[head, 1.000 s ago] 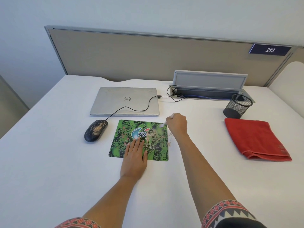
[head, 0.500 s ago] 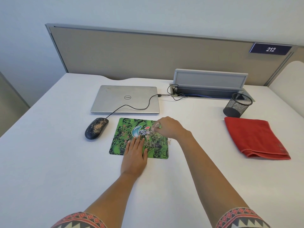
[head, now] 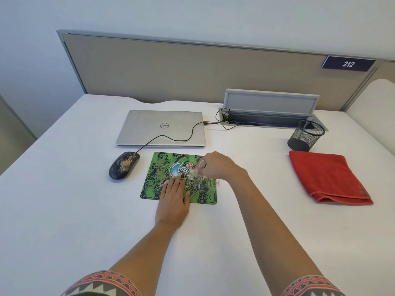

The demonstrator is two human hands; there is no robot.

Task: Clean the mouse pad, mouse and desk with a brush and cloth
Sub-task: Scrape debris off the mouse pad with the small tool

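The left hand (head: 173, 201) lies flat on the near half of the green mouse pad (head: 157, 180), fingers straight and close together, pressing it to the white surface (head: 85, 210). The right hand (head: 218, 165) hovers over the pad's right side, fingers curled round a small, blurred brush (head: 195, 171) whose tip meets the pad beside scattered crumbs (head: 203, 179). The dusty black mouse (head: 124, 165) sits just left of the pad, and the folded red cloth (head: 327, 178) lies well apart to the right
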